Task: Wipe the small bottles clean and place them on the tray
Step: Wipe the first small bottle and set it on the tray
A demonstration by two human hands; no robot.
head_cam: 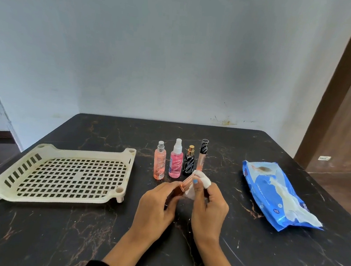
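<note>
Both hands (pixel 185 208) hold a copper bottle (pixel 183 185), wipe-wrapped fingers (pixel 205 181) against it.

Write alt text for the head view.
Two hands wipe a small bottle: left hand holds it, right hand rubs with a wipe. Four bottles stand behind; the tray holds none.

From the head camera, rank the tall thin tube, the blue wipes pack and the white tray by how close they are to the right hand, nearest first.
1. Tall thin tube: just beyond the right hand, at the right end of the bottle row.
2. Blue wipes pack: farther out to the right, lying flat on the table.
3. White tray: farthest, on the left side, past the left hand.
</note>
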